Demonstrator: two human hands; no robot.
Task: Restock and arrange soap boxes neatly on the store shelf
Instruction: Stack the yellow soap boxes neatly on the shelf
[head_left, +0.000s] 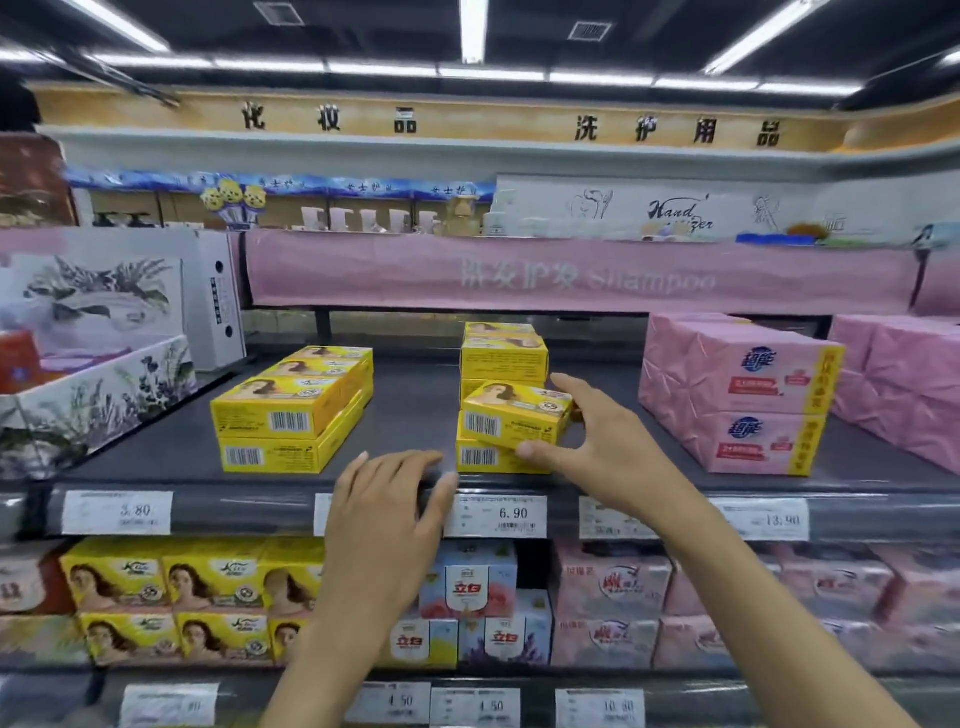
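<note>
Right hand grips tilted yellow soap box; left hand beside.

Soap boxes stacked left of tilted box on shelf.

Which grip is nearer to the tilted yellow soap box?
Right. The right grip holds the tilted yellow soap box; the left grip rests on the shelf edge, lower left.
</note>
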